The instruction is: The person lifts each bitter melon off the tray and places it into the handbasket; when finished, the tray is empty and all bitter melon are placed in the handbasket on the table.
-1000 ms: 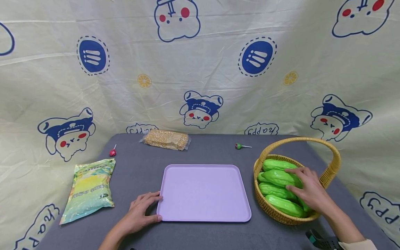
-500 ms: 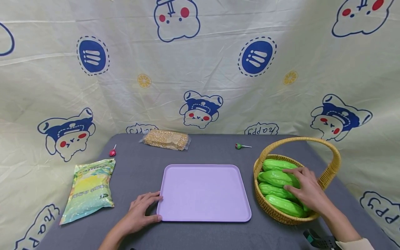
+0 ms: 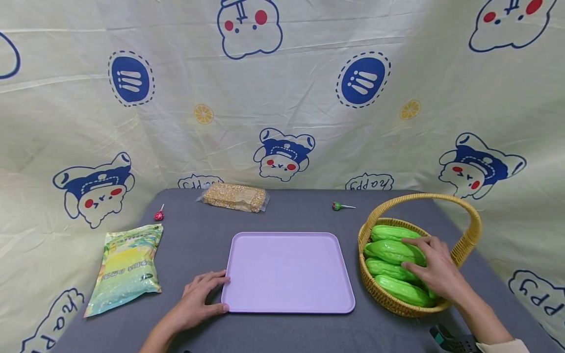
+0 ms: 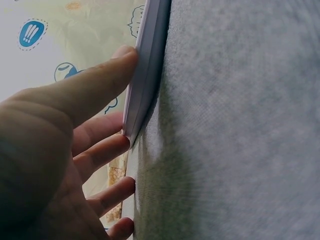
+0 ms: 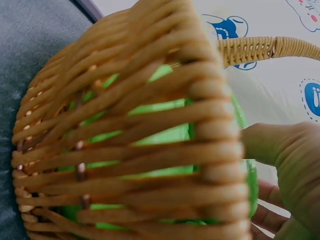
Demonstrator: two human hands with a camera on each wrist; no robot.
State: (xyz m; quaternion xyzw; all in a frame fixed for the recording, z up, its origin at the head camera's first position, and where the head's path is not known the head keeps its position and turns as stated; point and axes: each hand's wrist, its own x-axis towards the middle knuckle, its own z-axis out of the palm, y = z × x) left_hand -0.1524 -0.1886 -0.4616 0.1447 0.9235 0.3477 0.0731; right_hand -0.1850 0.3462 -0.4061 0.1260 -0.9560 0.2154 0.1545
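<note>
Cartoon curtain with reversed "happy" beside a bear.

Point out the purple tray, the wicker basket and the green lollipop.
purple tray (image 3: 287, 269): head view, middle of its bare floor.
wicker basket (image 3: 473, 230): head view, right side of its handle.
green lollipop (image 3: 337, 206): head view, its wrapped head.

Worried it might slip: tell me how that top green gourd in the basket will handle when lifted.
The top green gourd looks glossy, so probably slippery under the right hand. Its tapered, rounded shape suggests it could roll once set on the flat lilac tray. It appears stiff, keeping its form.
</note>
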